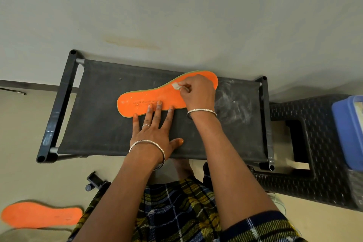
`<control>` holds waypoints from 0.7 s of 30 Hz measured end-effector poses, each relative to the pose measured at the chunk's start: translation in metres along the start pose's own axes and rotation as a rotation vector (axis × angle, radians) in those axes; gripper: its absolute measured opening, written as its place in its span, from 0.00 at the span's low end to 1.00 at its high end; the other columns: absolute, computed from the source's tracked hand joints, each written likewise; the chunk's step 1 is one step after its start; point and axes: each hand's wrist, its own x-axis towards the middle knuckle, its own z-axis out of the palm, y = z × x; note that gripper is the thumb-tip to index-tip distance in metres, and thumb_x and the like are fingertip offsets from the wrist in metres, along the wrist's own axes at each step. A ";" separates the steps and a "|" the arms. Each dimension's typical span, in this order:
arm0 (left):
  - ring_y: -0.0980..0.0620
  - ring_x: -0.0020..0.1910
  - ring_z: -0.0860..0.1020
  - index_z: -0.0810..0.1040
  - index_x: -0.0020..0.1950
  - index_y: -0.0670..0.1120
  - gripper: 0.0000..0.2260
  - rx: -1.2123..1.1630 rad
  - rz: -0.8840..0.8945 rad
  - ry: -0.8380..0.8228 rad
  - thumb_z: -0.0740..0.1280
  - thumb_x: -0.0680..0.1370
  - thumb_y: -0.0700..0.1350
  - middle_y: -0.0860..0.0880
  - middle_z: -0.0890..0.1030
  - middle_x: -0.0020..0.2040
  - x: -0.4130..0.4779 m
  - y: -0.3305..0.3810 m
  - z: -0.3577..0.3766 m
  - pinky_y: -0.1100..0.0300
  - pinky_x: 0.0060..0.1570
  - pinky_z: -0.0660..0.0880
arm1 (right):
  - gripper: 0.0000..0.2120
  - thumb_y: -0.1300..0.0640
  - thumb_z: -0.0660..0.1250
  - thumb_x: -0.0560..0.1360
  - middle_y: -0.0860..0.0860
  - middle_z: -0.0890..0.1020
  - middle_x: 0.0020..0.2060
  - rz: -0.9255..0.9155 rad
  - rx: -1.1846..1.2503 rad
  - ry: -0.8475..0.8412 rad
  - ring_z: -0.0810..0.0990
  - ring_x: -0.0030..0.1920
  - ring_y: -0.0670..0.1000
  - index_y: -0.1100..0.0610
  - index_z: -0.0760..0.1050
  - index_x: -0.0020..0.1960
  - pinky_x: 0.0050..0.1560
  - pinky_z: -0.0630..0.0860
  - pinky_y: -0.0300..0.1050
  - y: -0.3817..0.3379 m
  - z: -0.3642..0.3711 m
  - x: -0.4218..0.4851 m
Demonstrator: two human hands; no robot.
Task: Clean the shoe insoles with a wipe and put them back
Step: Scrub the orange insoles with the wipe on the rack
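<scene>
An orange insole [137, 102] with a green edge lies flat on a dark fabric rack shelf [102, 127]. My left hand [155, 129] presses on its near edge with straight, spread fingers. My right hand [198, 92] rests on the insole's wide toe end, its fingers pinching a small white wipe [176, 86] against the orange surface. A second orange insole [41, 215] lies on the floor at the lower left, apart from both hands.
The shelf's right part bears white dust smears [233, 102]. A dark woven plastic stool [314, 155] stands to the right, with a blue-lidded container [347, 133] at the frame's edge. A black clamp-like object [94, 180] sits on the floor by my plaid clothing.
</scene>
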 end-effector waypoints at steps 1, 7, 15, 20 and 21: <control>0.45 0.75 0.27 0.25 0.75 0.56 0.39 -0.002 0.002 -0.001 0.50 0.79 0.68 0.49 0.24 0.75 0.000 0.000 0.000 0.36 0.75 0.36 | 0.11 0.61 0.66 0.76 0.52 0.85 0.53 0.054 -0.012 0.048 0.81 0.54 0.53 0.55 0.84 0.56 0.55 0.72 0.42 0.003 -0.006 0.000; 0.45 0.75 0.28 0.25 0.75 0.56 0.39 -0.006 0.002 0.011 0.50 0.79 0.68 0.49 0.24 0.75 0.001 -0.001 0.001 0.37 0.75 0.37 | 0.14 0.61 0.62 0.79 0.53 0.83 0.57 0.073 -0.065 0.089 0.79 0.58 0.54 0.54 0.83 0.59 0.56 0.69 0.43 -0.001 -0.001 -0.001; 0.45 0.75 0.28 0.26 0.76 0.57 0.39 -0.013 0.006 0.017 0.50 0.79 0.69 0.50 0.24 0.75 0.001 -0.003 0.002 0.37 0.75 0.37 | 0.09 0.54 0.66 0.79 0.50 0.85 0.54 0.134 -0.029 0.127 0.80 0.56 0.52 0.52 0.84 0.55 0.52 0.69 0.41 0.003 -0.005 0.000; 0.45 0.76 0.28 0.26 0.76 0.57 0.39 -0.009 0.007 0.019 0.50 0.79 0.68 0.49 0.24 0.75 0.001 -0.002 0.002 0.37 0.75 0.37 | 0.07 0.59 0.67 0.77 0.52 0.84 0.50 0.204 0.014 0.266 0.80 0.53 0.54 0.56 0.83 0.51 0.47 0.68 0.43 0.007 -0.004 -0.001; 0.45 0.76 0.28 0.26 0.76 0.57 0.39 -0.007 0.005 0.019 0.50 0.79 0.68 0.49 0.24 0.75 0.001 -0.003 0.003 0.37 0.75 0.37 | 0.09 0.62 0.66 0.76 0.54 0.84 0.50 0.150 0.027 0.221 0.80 0.53 0.55 0.57 0.84 0.52 0.49 0.69 0.43 0.002 0.001 -0.001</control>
